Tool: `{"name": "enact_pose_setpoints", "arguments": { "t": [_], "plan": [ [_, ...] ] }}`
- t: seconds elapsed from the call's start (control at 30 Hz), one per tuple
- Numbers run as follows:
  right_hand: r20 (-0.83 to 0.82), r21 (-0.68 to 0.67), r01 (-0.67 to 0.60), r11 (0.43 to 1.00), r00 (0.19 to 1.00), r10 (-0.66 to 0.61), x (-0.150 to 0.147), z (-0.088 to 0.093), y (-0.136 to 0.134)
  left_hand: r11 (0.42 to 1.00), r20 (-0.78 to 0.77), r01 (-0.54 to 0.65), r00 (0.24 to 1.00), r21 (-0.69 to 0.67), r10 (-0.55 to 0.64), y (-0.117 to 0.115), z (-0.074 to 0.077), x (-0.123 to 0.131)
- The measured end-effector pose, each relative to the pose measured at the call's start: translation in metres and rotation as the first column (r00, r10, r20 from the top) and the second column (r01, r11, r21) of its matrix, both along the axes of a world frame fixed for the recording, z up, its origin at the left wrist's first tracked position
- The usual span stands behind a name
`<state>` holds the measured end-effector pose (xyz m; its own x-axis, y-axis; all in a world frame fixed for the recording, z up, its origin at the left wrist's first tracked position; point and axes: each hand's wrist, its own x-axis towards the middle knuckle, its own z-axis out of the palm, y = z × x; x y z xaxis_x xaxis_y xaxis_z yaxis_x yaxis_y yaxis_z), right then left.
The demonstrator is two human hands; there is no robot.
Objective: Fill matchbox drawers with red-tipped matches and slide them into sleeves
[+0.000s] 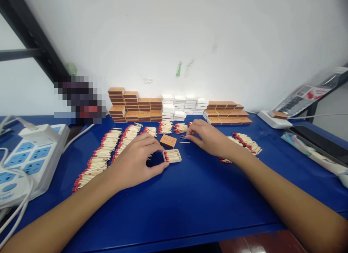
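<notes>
Between the thumb and fingers of my left hand (140,159) is the left end of a small white matchbox tray (179,156), which lies on the blue table and holds red-tipped matches (172,156). Just behind the tray lies a brown matchbox cover (168,141). My right hand (208,137) is to the right and behind, its thumb and fingertips pinched together at a few matches; one loose match (185,142) lies beside them on the table. Piles of matches (99,158) spread out left of my left hand, and more matches (165,127) lie in bunches behind the cover.
Brown matchboxes (144,114) are stacked along the wall, beside white trays (168,108) and further brown boxes (228,120). Another match pile (248,143) lies behind my right forearm. A power strip (35,155) with cables stands left; a dark phone (320,142) lies right.
</notes>
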<state>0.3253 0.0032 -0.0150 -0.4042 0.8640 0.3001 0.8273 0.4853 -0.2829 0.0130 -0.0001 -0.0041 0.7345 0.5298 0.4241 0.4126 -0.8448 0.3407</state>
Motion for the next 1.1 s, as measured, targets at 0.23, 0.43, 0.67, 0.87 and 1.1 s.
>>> {"name": "enact_pose_setpoints", "arguments": {
  "t": [0.23, 0.43, 0.67, 0.87, 1.1],
  "plan": [
    [0.000, -0.037, 0.009, 0.999, 1.000, -0.009, -0.003, 0.003, -0.003, 1.000, -0.002, 0.001, 1.000, -0.017, -0.001, 0.000, 0.001, 0.000],
    [0.018, -0.030, 0.015, 0.999, 1.000, -0.014, 0.000, 0.000, -0.001, 1.000, -0.010, -0.004, 1.000, -0.004, 0.004, 0.000, 0.000, 0.000],
    [0.043, -0.007, 0.033, 0.999, 0.999, -0.033, 0.004, -0.002, 0.001, 1.000, -0.006, -0.001, 1.000, -0.008, 0.001, 0.000, 0.000, 0.000],
    [0.041, -0.015, 0.039, 0.999, 0.998, -0.039, 0.006, -0.007, 0.005, 1.000, 0.004, 0.003, 1.000, -0.004, -0.003, 0.000, 0.001, 0.000],
    [-0.072, -0.044, -0.002, 0.999, 0.997, -0.002, -0.011, 0.009, -0.010, 0.999, 0.007, -0.020, 1.000, 0.030, 0.020, 0.000, -0.001, -0.001]
  ]
}}
